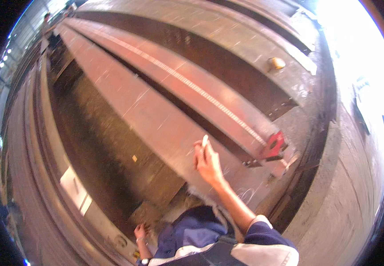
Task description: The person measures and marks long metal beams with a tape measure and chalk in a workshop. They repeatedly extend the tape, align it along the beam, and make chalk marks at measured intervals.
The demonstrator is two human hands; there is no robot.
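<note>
My right hand (pixel 207 163) is over the near reddish steel beam (pixel 156 119), its fingers closed on a white stick of chalk (pixel 205 141) that points away from me. Faint white marks are scattered on this beam. Along the neighbouring beam (pixel 178 64) stretches a pale ticked measuring tape (pixel 200 91). It ends at a red tape measure case (pixel 275 145) near the beam's right end. My left hand (pixel 141 231) hangs low at my left side, fingers loosely apart, and nothing shows in it.
A person (pixel 47 22) stands at the beams' far end. A yellow object (pixel 277 63) lies on another beam at the right. White paper (pixel 74 188) rests on a rail at the left. A dark gap lies left of the near beam.
</note>
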